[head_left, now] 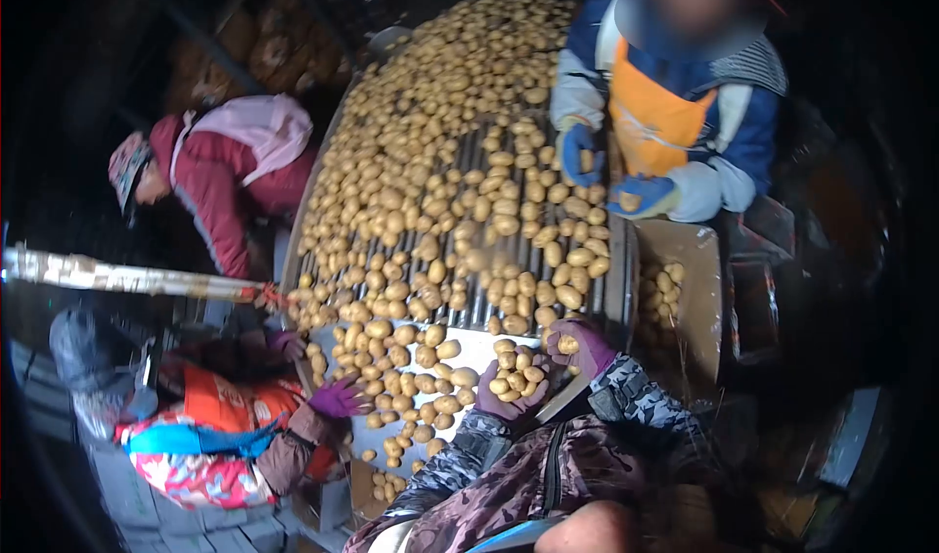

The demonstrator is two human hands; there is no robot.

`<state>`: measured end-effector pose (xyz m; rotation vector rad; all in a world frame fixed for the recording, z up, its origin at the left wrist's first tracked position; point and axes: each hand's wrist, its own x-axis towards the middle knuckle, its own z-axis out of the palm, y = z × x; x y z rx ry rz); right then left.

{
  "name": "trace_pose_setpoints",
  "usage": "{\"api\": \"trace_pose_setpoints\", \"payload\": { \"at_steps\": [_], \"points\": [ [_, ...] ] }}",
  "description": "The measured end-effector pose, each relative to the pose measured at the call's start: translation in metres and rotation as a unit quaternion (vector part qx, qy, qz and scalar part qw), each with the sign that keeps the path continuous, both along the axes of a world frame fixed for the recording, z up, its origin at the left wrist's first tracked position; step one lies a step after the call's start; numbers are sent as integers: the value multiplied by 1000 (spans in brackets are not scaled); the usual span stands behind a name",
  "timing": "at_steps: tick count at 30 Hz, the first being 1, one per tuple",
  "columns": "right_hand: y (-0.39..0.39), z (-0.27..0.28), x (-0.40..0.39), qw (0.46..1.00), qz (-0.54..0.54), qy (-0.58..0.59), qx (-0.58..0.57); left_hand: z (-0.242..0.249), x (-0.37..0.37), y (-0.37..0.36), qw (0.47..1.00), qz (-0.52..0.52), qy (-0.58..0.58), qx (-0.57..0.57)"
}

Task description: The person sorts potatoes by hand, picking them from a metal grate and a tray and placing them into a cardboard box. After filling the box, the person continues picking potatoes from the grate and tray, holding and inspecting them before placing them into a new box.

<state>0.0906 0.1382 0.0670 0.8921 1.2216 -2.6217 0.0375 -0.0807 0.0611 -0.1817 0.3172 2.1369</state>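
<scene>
Several small potatoes (515, 372) lie heaped in my left hand (499, 402), which wears a purple glove and is cupped under them. Close beside it, my right hand (591, 348), also gloved in purple, has its fingers around a single potato (567, 344). Both hands are at the near end of a roller conveyor (476, 309), over the edge of a pale metal sheet (472, 346). Loose potatoes (381, 357) spread over the sheet to the left of my hands, and many more cover the rollers beyond.
Across the right side stands a co-worker in an orange apron (657, 108), blue gloves holding potatoes. A cardboard box (696, 309) with potatoes sits below. On the left are two more people, one with a purple glove (339, 397) by the sheet. A wrapped pole (127, 275) juts in from the left.
</scene>
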Motion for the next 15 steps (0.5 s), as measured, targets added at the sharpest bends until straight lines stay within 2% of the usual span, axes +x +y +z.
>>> {"api": "trace_pose_setpoints", "payload": {
  "at_steps": [1,2,4,5,7,8,9,12,14,15],
  "points": [
    [7,4,13,999,-33,6,0,18,1,17,997,-12,28,74],
    [15,0,24,999,-53,8,-2,13,3,25,996,-32,29,73],
    [31,-8,46,997,-71,33,-21,-11,6,38,984,-92,32,152],
    [35,-8,61,993,-96,67,-34,-18,3,42,990,-126,18,57],
    [41,-13,87,987,-142,66,-39,-48,2,54,981,-171,-6,91],
    [48,-31,97,983,-166,68,-49,-32,6,68,973,-194,-28,121],
    [53,-47,105,976,-184,94,-73,-15,15,69,977,-213,-16,-5],
    [51,-45,134,965,-250,64,-55,-4,25,88,967,-252,21,-23],
    [44,-41,150,961,-261,65,-58,-8,30,87,962,-273,0,-28],
    [43,-43,150,963,-259,47,-61,-14,30,88,959,-281,-18,20]
  ]
}}
